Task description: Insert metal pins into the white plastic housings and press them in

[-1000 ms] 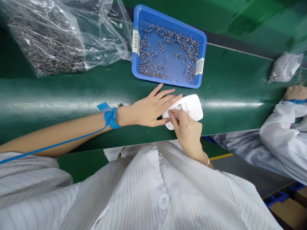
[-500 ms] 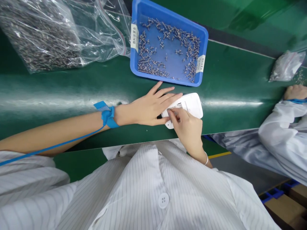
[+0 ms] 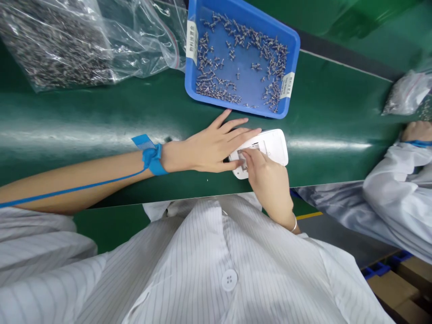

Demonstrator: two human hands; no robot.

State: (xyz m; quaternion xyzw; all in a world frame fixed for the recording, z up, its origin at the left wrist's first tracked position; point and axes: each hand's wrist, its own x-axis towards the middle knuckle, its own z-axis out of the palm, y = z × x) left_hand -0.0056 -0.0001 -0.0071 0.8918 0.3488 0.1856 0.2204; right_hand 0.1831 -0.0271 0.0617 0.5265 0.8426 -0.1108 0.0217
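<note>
- My left hand lies flat on the green belt, fingers spread, fingertips resting on the left end of the white plastic casing and pinning it down.
- My right hand sits on the near side of the casing, thumb and forefinger pressed together at a spot on its top face; if something small is pinched there, it's too small to tell.
- Casing lies flat on the belt near its front edge, just below the blue tray, not touching it.
- Tray holds loose small metal screws, mostly along its left and right sides, with white labels on two walls.
- Blue wrist strap on my left wrist, with its blue cord running back along my forearm.
- Big clear bag of screws lies at upper left on the belt, beside the tray.
- Far right: a co-worker's sleeve in white and their hand on the belt, with a smaller bag just above it.
</note>
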